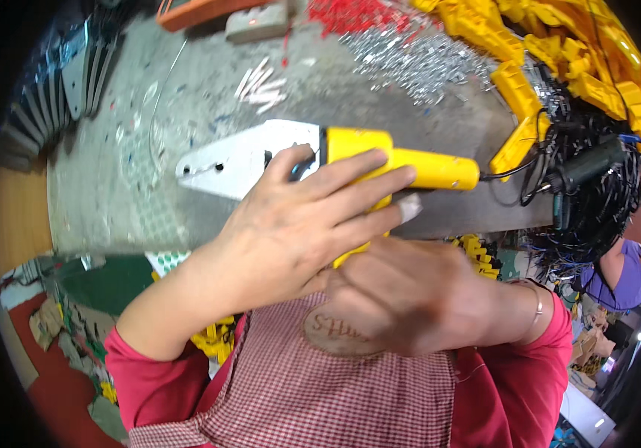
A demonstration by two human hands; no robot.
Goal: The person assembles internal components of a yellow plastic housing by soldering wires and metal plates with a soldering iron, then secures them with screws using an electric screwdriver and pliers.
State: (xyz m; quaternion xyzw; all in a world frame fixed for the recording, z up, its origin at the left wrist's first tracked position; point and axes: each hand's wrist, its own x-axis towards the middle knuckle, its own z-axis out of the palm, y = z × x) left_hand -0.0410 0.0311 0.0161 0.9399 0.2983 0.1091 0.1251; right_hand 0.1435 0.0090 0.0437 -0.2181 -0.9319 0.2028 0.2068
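Note:
A corded tool lies crosswise on the bench, with a flat, tapered metal plate (249,158) pierced by holes and a yellow plastic housing and handle (440,169). My left hand (298,213) lies across its middle, fingers wrapped over the yellow housing and thumb by the plate; one finger has a white wrap near its tip. My right hand (410,295) is closed in a fist, smeared by motion, close against the near yellow part of the housing below my left fingers. Whatever it holds, if anything, is hidden.
Yellow plastic handle parts (515,89) heap at the back right, beside loose metal pieces (417,63) and red bits (350,15). Black cables (597,194) and a dark power screwdriver (589,164) lie right. Metal plates (74,82) stand left. Pale sticks (262,88) lie behind. Another person (619,276) sits at right.

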